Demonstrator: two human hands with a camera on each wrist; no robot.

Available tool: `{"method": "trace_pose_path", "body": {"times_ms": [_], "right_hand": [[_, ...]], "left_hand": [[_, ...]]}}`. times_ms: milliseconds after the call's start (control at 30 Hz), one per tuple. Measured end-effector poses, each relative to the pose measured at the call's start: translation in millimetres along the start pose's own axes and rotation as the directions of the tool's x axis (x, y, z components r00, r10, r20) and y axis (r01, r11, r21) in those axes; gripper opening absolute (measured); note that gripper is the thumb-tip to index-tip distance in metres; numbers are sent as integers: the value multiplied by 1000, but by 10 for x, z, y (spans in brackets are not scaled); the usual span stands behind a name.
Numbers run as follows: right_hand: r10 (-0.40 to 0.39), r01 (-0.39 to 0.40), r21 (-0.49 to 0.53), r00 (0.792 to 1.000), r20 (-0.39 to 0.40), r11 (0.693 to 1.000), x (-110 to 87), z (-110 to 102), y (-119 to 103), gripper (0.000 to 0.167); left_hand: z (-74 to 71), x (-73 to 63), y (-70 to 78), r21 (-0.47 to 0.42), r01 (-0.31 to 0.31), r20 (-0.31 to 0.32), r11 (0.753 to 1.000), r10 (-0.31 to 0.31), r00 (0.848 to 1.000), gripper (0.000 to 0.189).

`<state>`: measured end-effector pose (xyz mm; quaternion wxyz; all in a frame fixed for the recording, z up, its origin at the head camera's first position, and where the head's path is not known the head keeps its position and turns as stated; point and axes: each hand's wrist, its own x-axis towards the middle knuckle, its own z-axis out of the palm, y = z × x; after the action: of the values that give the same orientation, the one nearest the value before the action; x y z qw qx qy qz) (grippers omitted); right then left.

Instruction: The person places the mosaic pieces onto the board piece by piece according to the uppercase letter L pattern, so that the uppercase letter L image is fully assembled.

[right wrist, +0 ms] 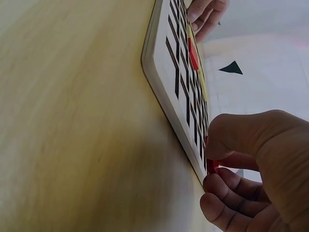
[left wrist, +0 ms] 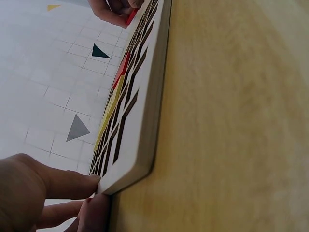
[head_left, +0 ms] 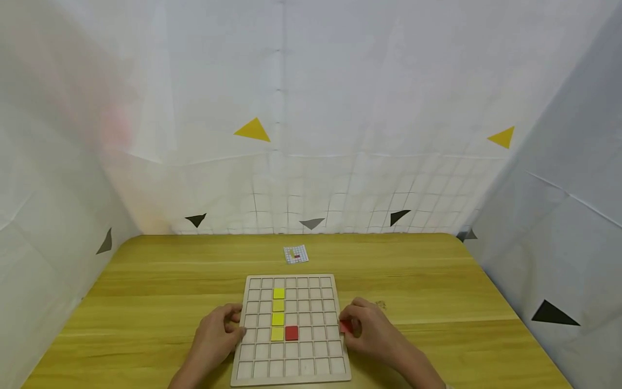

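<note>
A pale wooden grid board [head_left: 290, 379] lies on the table, with several yellow square tiles [head_left: 277, 319] in one column. One red tile [head_left: 291, 333] sits right of the lowest yellow tile. At the board's left edge, my left hand [head_left: 217, 330] holds the rim, its thumb [left wrist: 72, 184] on the top face and other fingers at the side. My right hand [head_left: 373, 330] pinches a second red tile [head_left: 345, 326] between thumb and fingers at the board's right edge. In the right wrist view, this tile [right wrist: 212, 165] is partly hidden by the fingers.
A small printed card [head_left: 296, 254] with a coloured grid pattern lies behind the board. The wooden table [head_left: 160, 292] is enclosed by white sheets [head_left: 340, 97] at the back and sides, bearing yellow and dark triangles.
</note>
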<state>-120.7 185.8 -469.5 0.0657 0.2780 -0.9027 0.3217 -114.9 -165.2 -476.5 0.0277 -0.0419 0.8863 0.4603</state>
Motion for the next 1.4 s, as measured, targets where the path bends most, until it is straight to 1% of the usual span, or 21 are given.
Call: {"method": "trace_pose_path", "body": {"times_ms": [167,367,500,667,933,1167,1267,1400], "right_hand": [[-23,23,3,1000,-3,1000,43,31,-17,22],[-28,27,18,999,17,999,92,58,-60,19],[-48,47,34,999,23,998,114,75,-101,20],[-76,74,57,997,30,996,138,100,-144,23],[-89,87,51,995,50,995,197,146,-220,18],[-99,94,74,993,69,993,248,202,-290,17],[-107,101,79,992,73,992,270,226,-323,17],[-89,81,81,991,96,993,296,258,-357,17]], "left_hand": [[0,6,-2,5,-3,0,1000,3,1000,49],[2,3,0,-4,-8,0,1000,8,1000,49],[2,5,1,-3,-1,1,1000,1,1000,49],[4,4,-9,4,-9,-2,1000,9,1000,49],[-3,0,-15,3,-26,-2,1000,26,1000,50],[2,2,-11,-2,-1,-3,1000,1,1000,49],[9,2,-16,-7,-7,-7,1000,7,1000,49],[7,-5,-21,-19,-26,-12,999,25,1000,49]]}}
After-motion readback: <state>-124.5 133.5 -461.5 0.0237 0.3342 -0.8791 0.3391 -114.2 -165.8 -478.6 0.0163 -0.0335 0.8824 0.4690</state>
